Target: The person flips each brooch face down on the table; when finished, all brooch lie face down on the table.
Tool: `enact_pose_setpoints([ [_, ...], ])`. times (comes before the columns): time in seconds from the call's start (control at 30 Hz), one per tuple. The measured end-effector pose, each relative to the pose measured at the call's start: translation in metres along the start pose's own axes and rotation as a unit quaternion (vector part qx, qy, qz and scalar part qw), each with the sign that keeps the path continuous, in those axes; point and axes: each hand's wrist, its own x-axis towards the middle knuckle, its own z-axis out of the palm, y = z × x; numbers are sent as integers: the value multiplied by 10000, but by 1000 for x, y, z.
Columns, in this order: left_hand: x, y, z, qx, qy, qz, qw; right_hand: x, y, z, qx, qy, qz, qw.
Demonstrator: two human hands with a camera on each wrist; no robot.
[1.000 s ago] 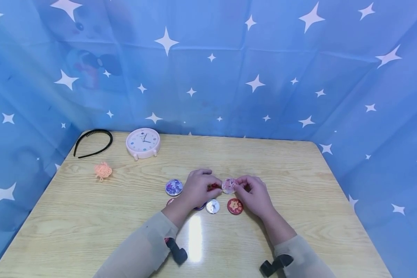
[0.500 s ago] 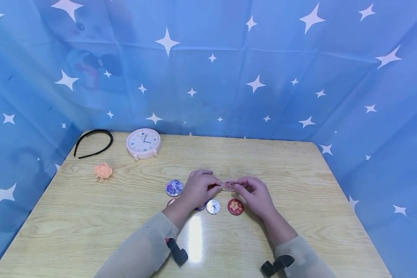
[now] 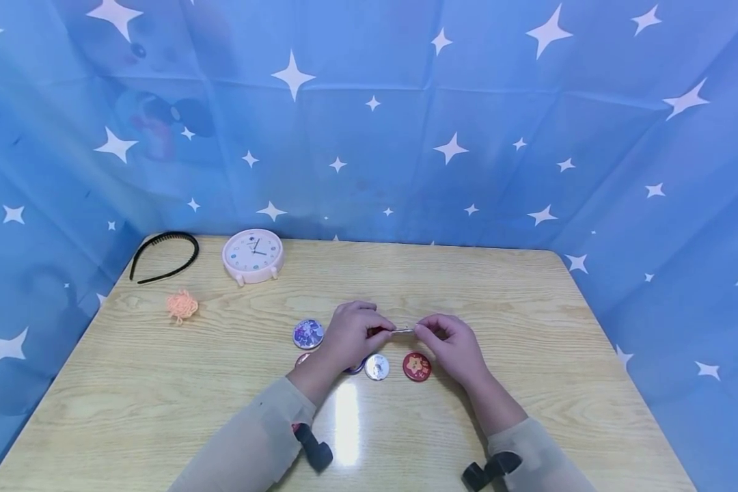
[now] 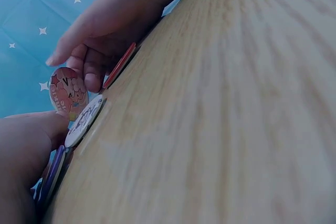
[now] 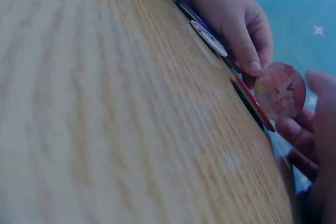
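Between my two hands a round pink cartoon badge (image 3: 402, 331) stands edge-on to the head view; its printed face (image 4: 68, 92) shows in the left wrist view. My left hand (image 3: 355, 333) pinches its left edge with thumb and fingers. At the opposite edge, my right hand (image 3: 452, 342) holds it between thumb and fingertips. Just below the hands lie a white badge (image 3: 377, 367) and a red badge (image 3: 417, 367) with a yellow star figure. A purple-and-white badge (image 3: 308, 333) is left of my left hand. Beneath that forearm, a dark purple badge (image 3: 354, 367) and a reddish badge (image 3: 303, 358) are partly hidden.
Toward the back left of the wooden table (image 3: 529, 307) are a pink clock (image 3: 253, 255), a black headband (image 3: 195, 251) and a peach yarn tangle (image 3: 182, 305). A blue star-patterned curtain (image 3: 369, 130) rises behind the table and along its sides.
The pink badge has tilted from showing its face upward to edge-on in the head view. Both hands stay almost in place around it; the other badges have not moved.
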Motion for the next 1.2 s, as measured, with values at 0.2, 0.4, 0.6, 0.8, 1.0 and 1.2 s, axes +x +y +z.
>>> enact_pose_setpoints([
  [0.2, 1, 2, -1, -49, -16, -187, 9998, 2, 4, 0, -202, -121, -63, 9997],
  [0.4, 1, 4, -3, -49, -141, -364, 9992, 5, 11, 0, -276, -173, -74, 9994],
  [0.6, 0, 5, -4, -55, -180, -384, 9991, 5, 9, 0, -438, -163, -94, 9989],
  [0.8, -1, 6, -4, 26, -200, -372, 9991, 4, 9, 0, -605, 33, -256, 9978],
  [1.0, -1, 5, -4, 6, -131, -356, 9993, 5, 11, 0, -854, 21, -353, 9957],
  [1.2, -1, 5, -3, -11, -32, -244, 9997, 5, 8, 2, -1176, 64, -658, 9909],
])
